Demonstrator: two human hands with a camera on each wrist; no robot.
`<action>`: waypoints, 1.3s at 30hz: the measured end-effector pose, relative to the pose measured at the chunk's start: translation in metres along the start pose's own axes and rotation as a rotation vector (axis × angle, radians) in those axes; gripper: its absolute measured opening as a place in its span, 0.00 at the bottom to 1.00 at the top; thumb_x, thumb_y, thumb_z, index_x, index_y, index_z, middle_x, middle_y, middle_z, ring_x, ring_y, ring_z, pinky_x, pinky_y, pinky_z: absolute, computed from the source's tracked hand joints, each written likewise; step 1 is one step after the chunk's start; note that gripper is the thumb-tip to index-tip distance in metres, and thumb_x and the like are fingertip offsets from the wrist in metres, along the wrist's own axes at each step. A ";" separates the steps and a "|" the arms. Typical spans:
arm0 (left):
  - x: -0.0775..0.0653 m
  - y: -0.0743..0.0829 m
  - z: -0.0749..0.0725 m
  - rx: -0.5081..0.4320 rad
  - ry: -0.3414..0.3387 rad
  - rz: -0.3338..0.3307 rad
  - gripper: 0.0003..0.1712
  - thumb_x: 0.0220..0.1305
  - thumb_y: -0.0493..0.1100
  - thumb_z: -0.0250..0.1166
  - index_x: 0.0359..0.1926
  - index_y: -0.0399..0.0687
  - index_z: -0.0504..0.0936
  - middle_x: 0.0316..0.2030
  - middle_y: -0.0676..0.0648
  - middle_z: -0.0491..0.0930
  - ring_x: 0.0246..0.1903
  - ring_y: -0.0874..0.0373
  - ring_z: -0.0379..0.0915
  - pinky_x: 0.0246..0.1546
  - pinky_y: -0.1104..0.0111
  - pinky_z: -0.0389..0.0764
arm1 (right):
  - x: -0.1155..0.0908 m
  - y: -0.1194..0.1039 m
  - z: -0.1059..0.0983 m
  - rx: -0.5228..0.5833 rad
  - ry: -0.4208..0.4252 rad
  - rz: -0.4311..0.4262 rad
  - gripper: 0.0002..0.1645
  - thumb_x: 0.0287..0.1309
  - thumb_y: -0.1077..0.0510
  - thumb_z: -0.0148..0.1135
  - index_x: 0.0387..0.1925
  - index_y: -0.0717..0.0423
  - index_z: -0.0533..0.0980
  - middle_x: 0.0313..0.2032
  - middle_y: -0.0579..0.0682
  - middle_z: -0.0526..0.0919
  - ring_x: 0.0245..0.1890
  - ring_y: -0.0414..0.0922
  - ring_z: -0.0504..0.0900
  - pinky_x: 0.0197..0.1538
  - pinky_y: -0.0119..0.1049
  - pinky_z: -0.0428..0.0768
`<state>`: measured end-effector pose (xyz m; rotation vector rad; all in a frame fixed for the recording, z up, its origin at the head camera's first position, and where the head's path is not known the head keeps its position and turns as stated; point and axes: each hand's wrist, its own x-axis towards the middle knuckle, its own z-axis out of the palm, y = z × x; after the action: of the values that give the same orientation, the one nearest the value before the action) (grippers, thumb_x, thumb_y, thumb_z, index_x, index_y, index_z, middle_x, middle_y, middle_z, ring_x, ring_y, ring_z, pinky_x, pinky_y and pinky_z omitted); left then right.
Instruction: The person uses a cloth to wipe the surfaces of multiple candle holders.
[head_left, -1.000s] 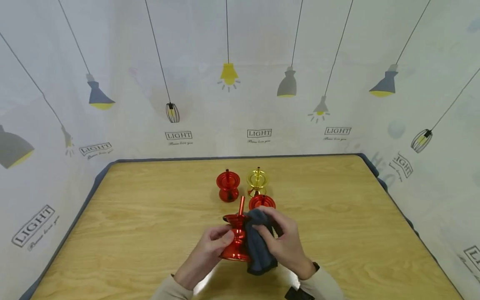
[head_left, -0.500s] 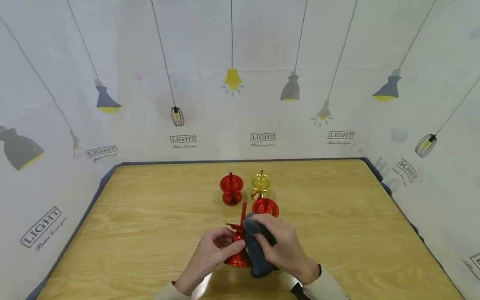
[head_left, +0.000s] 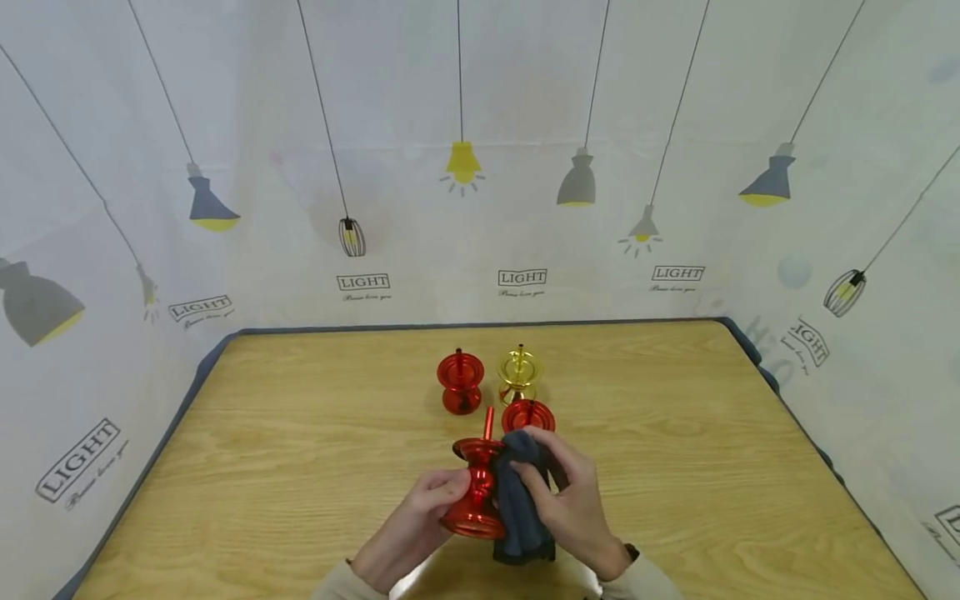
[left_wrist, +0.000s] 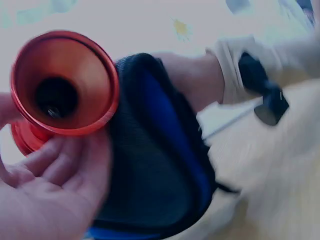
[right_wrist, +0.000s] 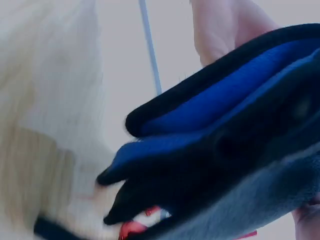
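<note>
In the head view my left hand [head_left: 420, 517] grips a shiny red candle holder [head_left: 482, 479] by its waist, tilted above the table, its thin tube pointing up. From the left wrist the hollow underside of its base [left_wrist: 92, 100] shows above the fingers. A folded dark blue-grey cloth [head_left: 522, 517] is pinched in my right hand [head_left: 573, 500] and lies against the candle holder's right side. The right wrist view shows the cloth's black edging and bright blue inner side [right_wrist: 225, 105]; most right fingers are hidden there.
Beyond the hands stand a red candle holder [head_left: 461, 383], a gold one [head_left: 519, 377] and another red one [head_left: 528, 414], partly behind the right hand. The wooden table [head_left: 315, 433] ends at a sheet [head_left: 420, 217] printed with lamps.
The head view has shifted slightly. The cloth rose against the candle holder's upper part, then came away a little to the right. The candle holder has turned in my left hand, which still holds it.
</note>
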<state>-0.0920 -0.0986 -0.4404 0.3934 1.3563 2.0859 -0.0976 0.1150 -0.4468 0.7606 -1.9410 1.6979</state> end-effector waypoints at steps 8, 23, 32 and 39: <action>0.000 0.002 0.014 0.651 0.394 0.078 0.22 0.64 0.52 0.71 0.48 0.37 0.85 0.38 0.47 0.87 0.36 0.63 0.83 0.38 0.72 0.83 | 0.003 0.002 -0.002 -0.295 -0.093 -0.271 0.18 0.61 0.68 0.68 0.53 0.60 0.78 0.45 0.54 0.86 0.44 0.46 0.87 0.56 0.27 0.80; -0.002 0.001 0.010 0.093 0.162 0.035 0.15 0.73 0.45 0.60 0.50 0.39 0.85 0.37 0.56 0.87 0.38 0.65 0.84 0.43 0.70 0.84 | -0.001 -0.002 -0.004 -0.058 -0.032 -0.104 0.28 0.50 0.80 0.68 0.54 0.64 0.78 0.44 0.61 0.86 0.47 0.40 0.86 0.52 0.28 0.83; -0.004 0.005 0.009 0.350 0.225 0.052 0.22 0.72 0.47 0.62 0.54 0.31 0.81 0.41 0.51 0.86 0.41 0.65 0.82 0.45 0.73 0.82 | 0.004 -0.007 -0.009 -0.201 -0.041 -0.266 0.18 0.60 0.69 0.68 0.52 0.62 0.79 0.44 0.57 0.86 0.44 0.45 0.86 0.55 0.27 0.80; -0.002 0.005 0.020 0.495 0.371 0.098 0.18 0.64 0.44 0.71 0.46 0.32 0.84 0.37 0.45 0.87 0.36 0.62 0.83 0.42 0.72 0.83 | 0.010 -0.011 -0.010 -0.301 -0.078 -0.396 0.16 0.72 0.56 0.58 0.51 0.64 0.79 0.44 0.56 0.86 0.44 0.49 0.86 0.57 0.29 0.80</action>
<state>-0.0811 -0.0867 -0.4266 0.2828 2.1242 1.9449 -0.0978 0.1230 -0.4309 1.0230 -1.8828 1.1298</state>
